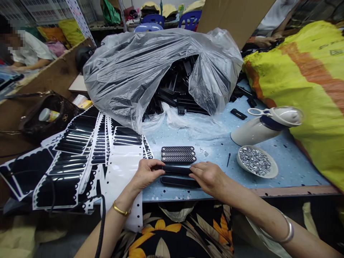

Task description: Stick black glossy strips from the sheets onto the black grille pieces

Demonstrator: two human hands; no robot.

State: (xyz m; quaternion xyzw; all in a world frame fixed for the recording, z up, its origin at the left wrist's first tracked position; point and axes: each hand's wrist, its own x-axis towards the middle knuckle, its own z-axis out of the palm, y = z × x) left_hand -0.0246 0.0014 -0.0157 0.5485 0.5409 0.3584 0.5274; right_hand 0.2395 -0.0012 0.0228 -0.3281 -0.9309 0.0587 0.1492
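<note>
A long black strip-like part (pixel 176 170) is stretched level between my two hands. My left hand (pixel 148 172) pinches its left end, and my right hand (pixel 207 177) grips the right end. Just below it, nearer me, a similar black part (pixel 178 182) lies on the table; my right hand partly covers its right end. Beyond my fingers sit several black pieces with a mesh-patterned face (pixel 178 154), lined up in rows with a small silver screw-like dot at the ends.
A clear plastic bag (pixel 129 71) full of black parts (pixel 185 89) stands behind. Black sticker sheets (pixel 67 172) spread on the left. At right are a bowl of small metal pieces (pixel 255 161), a white bottle (pixel 249 132), and a yellow sack (pixel 309 79). Other people work at both sides.
</note>
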